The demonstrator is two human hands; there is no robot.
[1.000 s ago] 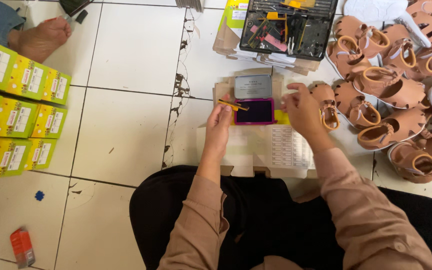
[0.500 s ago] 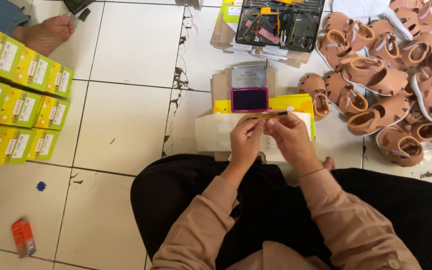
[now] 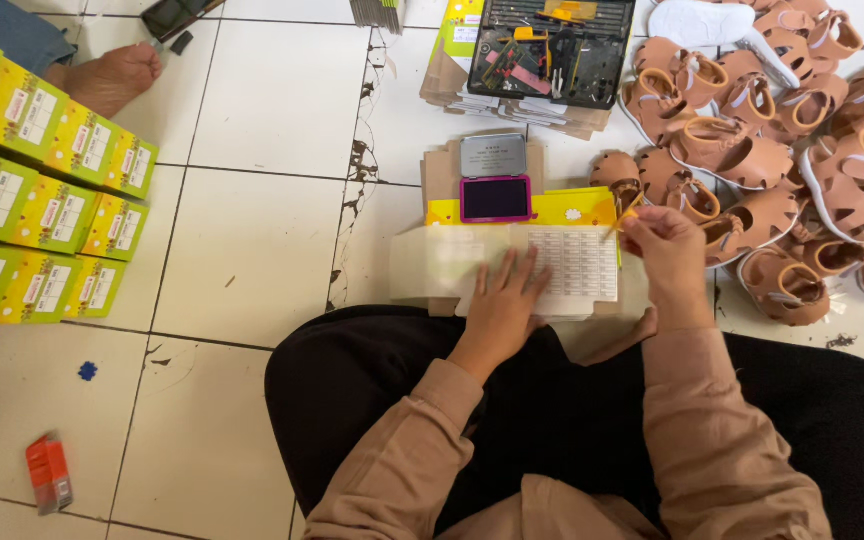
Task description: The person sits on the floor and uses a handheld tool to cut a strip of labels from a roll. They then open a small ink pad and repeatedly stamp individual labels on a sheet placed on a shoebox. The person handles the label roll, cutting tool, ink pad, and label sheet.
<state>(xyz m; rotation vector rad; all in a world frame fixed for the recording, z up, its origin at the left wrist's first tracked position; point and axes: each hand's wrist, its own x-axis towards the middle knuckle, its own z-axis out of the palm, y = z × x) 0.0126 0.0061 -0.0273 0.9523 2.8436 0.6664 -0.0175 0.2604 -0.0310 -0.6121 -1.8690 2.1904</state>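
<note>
My left hand (image 3: 505, 300) lies flat, fingers spread, on a white sheet of small labels (image 3: 574, 262) spread over a pale cardboard flat on the floor in front of my lap. At the sheet's right edge my right hand (image 3: 660, 248) is raised, pinching a small yellow piece (image 3: 625, 217) between thumb and fingertips; I cannot tell what it is. Just beyond the sheet sits an open ink pad (image 3: 495, 198) with a magenta frame and a dark pad, its grey lid (image 3: 493, 156) folded back. A flattened yellow box (image 3: 572, 207) lies under the sheet's far edge.
A pile of brown sandals (image 3: 752, 150) fills the right side. A black tool case (image 3: 552, 45) stands at the top. Stacked yellow-green boxes (image 3: 32, 190) line the left, with another person's bare foot (image 3: 112, 75) behind them. A small red pack (image 3: 50, 472) lies at the bottom left.
Both hands came back from the ink pad to the label sheet. The left hand has let go of the yellow stick and flattened on the sheet; the right hand moved right.
</note>
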